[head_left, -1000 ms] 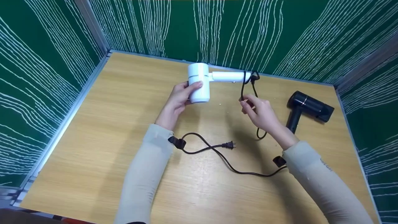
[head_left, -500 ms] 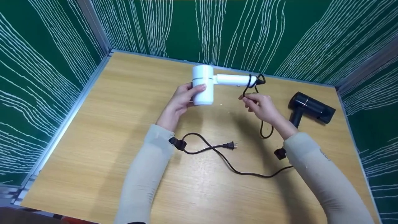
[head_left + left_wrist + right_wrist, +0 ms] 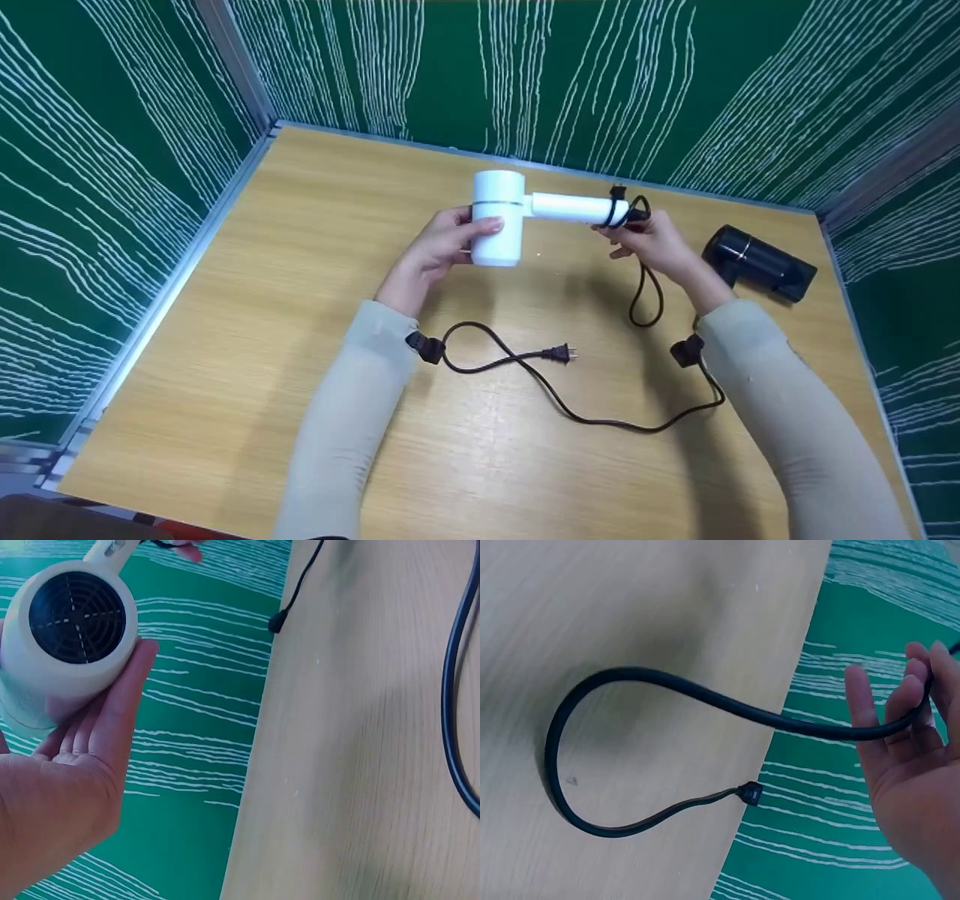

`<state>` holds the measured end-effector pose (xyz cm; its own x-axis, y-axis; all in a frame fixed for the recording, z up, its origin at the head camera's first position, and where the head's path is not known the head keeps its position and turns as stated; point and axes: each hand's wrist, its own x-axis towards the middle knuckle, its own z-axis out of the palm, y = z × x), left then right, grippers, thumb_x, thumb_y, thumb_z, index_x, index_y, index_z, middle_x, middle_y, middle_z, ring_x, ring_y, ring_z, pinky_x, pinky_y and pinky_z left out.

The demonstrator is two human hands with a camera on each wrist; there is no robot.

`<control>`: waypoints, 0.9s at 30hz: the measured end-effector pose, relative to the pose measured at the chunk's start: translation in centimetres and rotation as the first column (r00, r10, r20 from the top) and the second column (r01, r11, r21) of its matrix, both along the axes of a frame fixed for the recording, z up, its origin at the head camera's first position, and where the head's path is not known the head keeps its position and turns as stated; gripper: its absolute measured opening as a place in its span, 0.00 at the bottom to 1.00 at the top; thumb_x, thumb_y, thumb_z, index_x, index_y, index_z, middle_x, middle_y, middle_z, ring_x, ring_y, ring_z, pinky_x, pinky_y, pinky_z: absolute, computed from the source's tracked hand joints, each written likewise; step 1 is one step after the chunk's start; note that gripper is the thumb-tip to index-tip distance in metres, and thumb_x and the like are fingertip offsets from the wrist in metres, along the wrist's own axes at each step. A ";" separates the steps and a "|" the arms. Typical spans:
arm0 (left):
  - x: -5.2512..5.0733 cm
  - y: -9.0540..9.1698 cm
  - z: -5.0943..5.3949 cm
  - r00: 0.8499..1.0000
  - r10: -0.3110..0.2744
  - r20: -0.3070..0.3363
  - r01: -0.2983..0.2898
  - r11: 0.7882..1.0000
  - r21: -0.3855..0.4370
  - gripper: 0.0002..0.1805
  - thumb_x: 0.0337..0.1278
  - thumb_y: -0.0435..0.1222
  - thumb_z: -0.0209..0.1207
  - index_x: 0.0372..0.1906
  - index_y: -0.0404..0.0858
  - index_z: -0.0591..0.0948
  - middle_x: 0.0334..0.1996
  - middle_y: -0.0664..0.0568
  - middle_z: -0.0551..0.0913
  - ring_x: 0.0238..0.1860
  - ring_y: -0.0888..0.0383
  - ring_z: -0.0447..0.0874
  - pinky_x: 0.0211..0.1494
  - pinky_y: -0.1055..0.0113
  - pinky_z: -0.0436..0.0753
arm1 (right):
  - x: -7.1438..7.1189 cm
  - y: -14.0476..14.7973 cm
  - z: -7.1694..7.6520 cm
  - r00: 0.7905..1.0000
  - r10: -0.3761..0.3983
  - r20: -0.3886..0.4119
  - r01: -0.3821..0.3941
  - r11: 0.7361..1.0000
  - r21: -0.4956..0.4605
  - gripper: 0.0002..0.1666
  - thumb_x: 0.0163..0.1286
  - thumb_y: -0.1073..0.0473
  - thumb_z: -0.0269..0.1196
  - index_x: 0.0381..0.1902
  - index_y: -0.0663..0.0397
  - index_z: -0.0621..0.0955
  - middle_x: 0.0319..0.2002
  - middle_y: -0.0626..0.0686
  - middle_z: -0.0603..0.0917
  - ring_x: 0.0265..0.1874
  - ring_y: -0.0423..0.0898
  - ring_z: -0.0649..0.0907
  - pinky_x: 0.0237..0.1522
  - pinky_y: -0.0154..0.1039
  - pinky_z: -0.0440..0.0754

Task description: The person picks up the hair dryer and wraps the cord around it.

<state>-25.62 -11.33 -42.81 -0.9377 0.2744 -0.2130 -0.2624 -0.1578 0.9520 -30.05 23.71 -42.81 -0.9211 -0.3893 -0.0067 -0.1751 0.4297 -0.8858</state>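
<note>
A white hair dryer (image 3: 505,244) is raised above the table, its handle pointing right. My left hand (image 3: 441,244) grips the barrel, thumb across the front; the left wrist view shows the dark round grille (image 3: 77,617) at one end. At the handle's tip, a black cord (image 3: 651,292) is looped round the handle, and a small black piece like a plug (image 3: 618,192) sticks up there. My right hand (image 3: 654,241) holds the cord beside that tip, some fingertips hidden behind it. In the right wrist view, the cord (image 3: 705,695) runs between the curled fingers and hangs in a loop.
A black hair dryer (image 3: 761,261) lies at the table's right side, its handle mostly hidden behind my right arm. Another black cord (image 3: 615,425) crosses the wooden table (image 3: 247,300), ending in a two-pin plug (image 3: 559,353). Green walls with white lines surround the table.
My right hand has moved right and up to the handle's tip, drawing the cord closer round the handle. The white hair dryer has shifted slightly right and lower in view with my left hand.
</note>
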 end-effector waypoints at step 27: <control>0.5 -0.6 -0.3 0.979 -0.188 -0.079 0.170 0.967 -0.188 0.32 0.67 0.39 0.71 0.70 0.30 0.76 0.62 0.40 0.82 0.60 0.45 0.83 0.61 0.48 0.86 | -3.1 1.6 7.7 0.955 0.167 0.243 -0.260 0.868 0.423 0.15 0.81 0.49 0.64 0.46 0.55 0.87 0.39 0.50 0.86 0.42 0.49 0.80 0.49 0.46 0.72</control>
